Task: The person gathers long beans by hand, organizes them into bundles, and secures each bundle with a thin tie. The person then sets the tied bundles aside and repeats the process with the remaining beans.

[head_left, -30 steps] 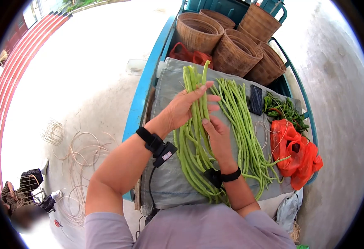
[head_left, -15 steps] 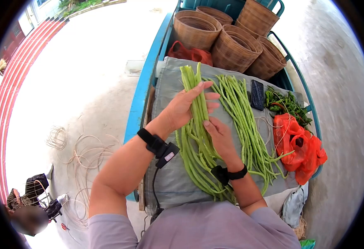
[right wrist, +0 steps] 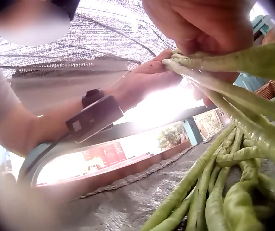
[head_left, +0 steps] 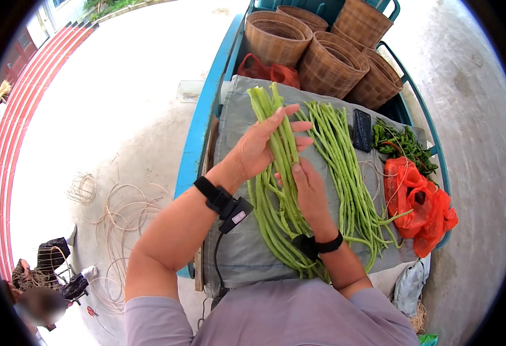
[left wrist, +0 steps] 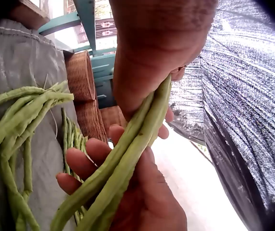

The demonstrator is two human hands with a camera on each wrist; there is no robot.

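Observation:
A bunch of long green beans [head_left: 290, 173] hangs in my left hand [head_left: 257, 149], its thumb laid over the stalks and its fingers spread behind them. Just below, my right hand [head_left: 312, 193] pinches the bunch with its thumb in front; in the left wrist view, the right fingers [left wrist: 82, 163] curl behind two of the beans. The bunch's cut ends stick up above my left thumb, while its lower part drapes over the grey cloth [head_left: 235, 254]. A second pile of long beans [head_left: 339, 167] lies on the cloth to the right.
Beyond the pile are a black phone [head_left: 362, 130], green peppers [head_left: 406, 144] and a red plastic bag [head_left: 417, 202]. Woven baskets [head_left: 333, 66] stand at the back of the blue cart [head_left: 192, 155]. On the floor at left lie coiled strips [head_left: 117, 230], near a seated person [head_left: 45, 271].
Both hands keep their hold on the bunch at nearly the same spot. My left fingers have spread further apart, and the bunch's top leans slightly more to the left.

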